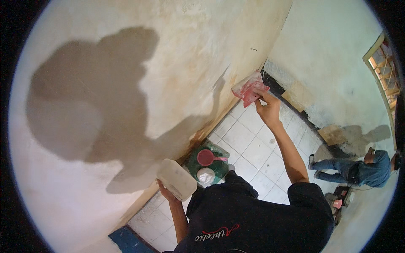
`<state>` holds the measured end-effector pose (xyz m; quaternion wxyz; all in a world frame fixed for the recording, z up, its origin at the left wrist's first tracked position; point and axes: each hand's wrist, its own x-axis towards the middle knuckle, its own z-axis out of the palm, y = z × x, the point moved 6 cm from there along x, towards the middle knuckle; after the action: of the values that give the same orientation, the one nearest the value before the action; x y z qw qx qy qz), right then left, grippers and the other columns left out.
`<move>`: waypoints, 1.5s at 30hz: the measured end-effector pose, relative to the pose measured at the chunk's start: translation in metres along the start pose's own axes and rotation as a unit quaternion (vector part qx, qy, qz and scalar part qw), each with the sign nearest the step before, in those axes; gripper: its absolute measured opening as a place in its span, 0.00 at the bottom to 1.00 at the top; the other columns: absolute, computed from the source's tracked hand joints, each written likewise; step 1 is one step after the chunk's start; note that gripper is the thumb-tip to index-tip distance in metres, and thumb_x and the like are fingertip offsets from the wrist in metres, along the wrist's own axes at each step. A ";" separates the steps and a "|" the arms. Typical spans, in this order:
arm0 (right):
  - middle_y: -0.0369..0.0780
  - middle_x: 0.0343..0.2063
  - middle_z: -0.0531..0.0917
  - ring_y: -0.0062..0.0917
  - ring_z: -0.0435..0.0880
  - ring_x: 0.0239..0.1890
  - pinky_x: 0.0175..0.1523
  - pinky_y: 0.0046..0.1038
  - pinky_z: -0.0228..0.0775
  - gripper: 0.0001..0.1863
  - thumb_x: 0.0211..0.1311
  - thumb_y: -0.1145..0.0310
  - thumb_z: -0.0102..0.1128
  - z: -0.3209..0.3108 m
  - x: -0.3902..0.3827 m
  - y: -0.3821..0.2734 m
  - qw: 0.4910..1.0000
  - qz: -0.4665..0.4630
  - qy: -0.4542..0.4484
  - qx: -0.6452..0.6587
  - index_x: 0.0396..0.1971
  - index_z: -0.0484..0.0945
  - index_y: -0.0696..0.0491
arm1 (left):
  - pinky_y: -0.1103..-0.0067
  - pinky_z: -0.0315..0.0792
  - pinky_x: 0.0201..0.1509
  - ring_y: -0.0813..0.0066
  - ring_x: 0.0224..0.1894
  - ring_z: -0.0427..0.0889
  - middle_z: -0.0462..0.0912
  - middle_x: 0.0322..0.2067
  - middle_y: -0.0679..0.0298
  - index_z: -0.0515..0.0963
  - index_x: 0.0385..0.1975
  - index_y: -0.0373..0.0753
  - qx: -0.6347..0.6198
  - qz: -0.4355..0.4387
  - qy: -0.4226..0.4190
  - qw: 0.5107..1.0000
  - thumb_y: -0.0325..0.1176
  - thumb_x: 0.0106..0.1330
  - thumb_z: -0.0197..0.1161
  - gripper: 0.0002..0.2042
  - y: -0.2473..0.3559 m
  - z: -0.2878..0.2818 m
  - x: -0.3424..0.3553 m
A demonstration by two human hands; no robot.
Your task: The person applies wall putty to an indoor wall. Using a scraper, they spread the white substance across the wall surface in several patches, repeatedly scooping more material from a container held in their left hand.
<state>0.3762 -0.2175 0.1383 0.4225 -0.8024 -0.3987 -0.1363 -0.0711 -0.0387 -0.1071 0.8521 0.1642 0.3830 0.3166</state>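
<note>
My right hand [269,107] is stretched far out toward the room's corner, fingers pinched on a red putty spreader [249,89] smeared with white. The spreader is against or very close to the wall [236,46] on my left; contact is hard to tell. Low on the left, my left hand [167,192] grips a whitish rectangular plastic tub [177,179] by its side, with my fingers partly hidden behind it. Little of what the tub contains can be made out.
On the tiled floor [253,143], a pink dipper [206,157] and a white mound [206,175] sit on green plastic [195,164]. At right, another person in blue [373,168] is by the far wall [337,76], near a window [386,71]. A nail [253,49] sticks out.
</note>
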 end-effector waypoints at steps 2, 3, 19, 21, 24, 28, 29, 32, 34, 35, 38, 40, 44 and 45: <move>0.47 0.32 0.85 0.33 0.87 0.32 0.36 0.27 0.79 0.19 0.50 0.81 0.63 -0.007 0.002 0.007 0.996 -0.062 0.027 -0.056 0.44 0.81 0.52 | 0.59 0.69 0.61 0.54 0.58 0.71 0.69 0.59 0.54 0.60 0.65 0.41 -0.045 -0.016 0.025 0.999 0.60 0.69 0.44 0.33 -0.010 0.008 -0.004; 0.45 0.28 0.84 0.33 0.85 0.28 0.31 0.28 0.76 0.17 0.49 0.79 0.65 -0.008 0.007 0.008 0.990 -0.086 0.025 -0.113 0.41 0.81 0.51 | 0.59 0.69 0.61 0.54 0.58 0.71 0.69 0.59 0.54 0.60 0.65 0.41 -0.051 -0.009 0.025 0.998 0.60 0.69 0.44 0.33 -0.015 0.005 -0.004; 0.38 0.29 0.78 0.34 0.79 0.33 0.30 0.36 0.68 0.08 0.44 0.70 0.68 -0.018 0.092 -0.058 0.954 -0.212 -0.089 -0.192 0.29 0.84 0.50 | 0.59 0.73 0.58 0.54 0.54 0.76 0.73 0.56 0.54 0.63 0.63 0.40 -0.063 0.010 -0.026 0.998 0.58 0.71 0.41 0.31 -0.020 0.024 0.003; 0.38 0.29 0.78 0.34 0.80 0.33 0.31 0.36 0.69 0.09 0.44 0.70 0.67 0.010 0.087 -0.053 0.962 -0.220 -0.094 -0.129 0.29 0.84 0.50 | 0.59 0.73 0.58 0.54 0.54 0.76 0.73 0.56 0.55 0.63 0.63 0.40 -0.090 0.007 -0.037 0.995 0.58 0.71 0.40 0.31 -0.019 0.025 0.005; 0.38 0.29 0.79 0.34 0.83 0.34 0.33 0.37 0.74 0.09 0.47 0.72 0.63 0.072 0.080 -0.043 0.947 -0.254 -0.176 -0.092 0.32 0.81 0.50 | 0.58 0.72 0.58 0.54 0.55 0.75 0.73 0.56 0.54 0.63 0.63 0.40 -0.096 0.004 -0.028 0.995 0.58 0.70 0.41 0.31 -0.011 0.039 0.006; 0.39 0.29 0.80 0.34 0.81 0.26 0.30 0.34 0.74 0.11 0.48 0.72 0.65 0.138 0.078 -0.040 0.896 -0.350 -0.246 -0.118 0.34 0.79 0.53 | 0.58 0.71 0.59 0.53 0.56 0.74 0.71 0.57 0.53 0.62 0.64 0.40 -0.068 0.056 -0.028 0.996 0.59 0.70 0.41 0.32 -0.010 0.037 0.000; 0.39 0.29 0.80 0.34 0.81 0.25 0.29 0.34 0.74 0.12 0.49 0.71 0.64 0.146 0.082 -0.046 0.877 -0.391 -0.258 -0.110 0.36 0.79 0.52 | 0.58 0.70 0.59 0.53 0.56 0.74 0.71 0.58 0.53 0.62 0.64 0.39 -0.063 0.070 -0.021 0.995 0.59 0.70 0.41 0.32 -0.010 0.035 0.002; 0.40 0.29 0.80 0.34 0.82 0.26 0.29 0.35 0.74 0.13 0.51 0.71 0.61 0.145 0.138 -0.076 0.860 -0.458 -0.175 -0.141 0.39 0.77 0.51 | 0.58 0.70 0.59 0.52 0.57 0.73 0.70 0.58 0.52 0.61 0.65 0.38 -0.117 0.051 -0.020 0.992 0.59 0.71 0.41 0.32 -0.023 0.018 -0.002; 0.41 0.28 0.79 0.35 0.81 0.26 0.30 0.36 0.74 0.11 0.52 0.70 0.60 0.127 0.200 -0.101 0.884 -0.440 -0.119 -0.106 0.38 0.77 0.51 | 0.58 0.70 0.60 0.52 0.57 0.73 0.70 0.58 0.52 0.61 0.65 0.38 -0.120 0.080 -0.013 0.990 0.58 0.71 0.40 0.32 -0.030 0.001 -0.001; 0.41 0.28 0.80 0.37 0.81 0.27 0.31 0.36 0.74 0.12 0.52 0.71 0.60 0.110 0.228 -0.116 0.887 -0.438 -0.085 -0.114 0.39 0.77 0.51 | 0.58 0.70 0.60 0.52 0.58 0.73 0.70 0.59 0.52 0.60 0.65 0.38 -0.121 0.106 -0.014 0.987 0.58 0.71 0.40 0.32 -0.031 -0.004 0.003; 0.39 0.34 0.83 0.36 0.84 0.32 0.34 0.32 0.76 0.15 0.49 0.74 0.64 0.051 0.313 -0.126 0.890 -0.405 0.068 -0.196 0.40 0.79 0.51 | 0.57 0.69 0.62 0.52 0.59 0.72 0.69 0.59 0.51 0.60 0.65 0.38 -0.141 0.108 -0.004 0.984 0.58 0.71 0.39 0.33 -0.038 0.005 -0.002; 0.40 0.34 0.85 0.33 0.85 0.32 0.37 0.28 0.77 0.13 0.52 0.75 0.64 0.015 0.353 -0.136 0.897 -0.393 0.137 -0.152 0.40 0.80 0.52 | 0.56 0.68 0.62 0.52 0.59 0.72 0.69 0.60 0.51 0.59 0.66 0.39 -0.058 0.146 0.008 0.988 0.59 0.71 0.40 0.33 -0.028 0.025 -0.009; 0.46 0.31 0.84 0.28 0.85 0.32 0.38 0.28 0.76 0.14 0.55 0.76 0.65 -0.032 0.397 -0.116 0.949 -0.305 0.024 -0.083 0.42 0.78 0.58 | 0.55 0.68 0.62 0.51 0.59 0.71 0.68 0.61 0.53 0.58 0.67 0.41 -0.166 0.099 -0.011 0.981 0.60 0.70 0.40 0.34 -0.067 0.042 -0.015; 0.48 0.29 0.83 0.27 0.84 0.31 0.38 0.28 0.75 0.16 0.54 0.79 0.64 -0.044 0.380 -0.108 0.948 -0.298 0.015 -0.112 0.44 0.77 0.60 | 0.56 0.68 0.62 0.51 0.60 0.71 0.67 0.61 0.53 0.58 0.67 0.42 -0.166 0.093 -0.014 0.982 0.60 0.70 0.40 0.34 -0.076 0.041 -0.030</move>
<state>0.5454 -0.0177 0.4374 0.2764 -0.6868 -0.5955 -0.3118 -0.0230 -0.1169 -0.1039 0.8396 0.0598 0.2964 0.4513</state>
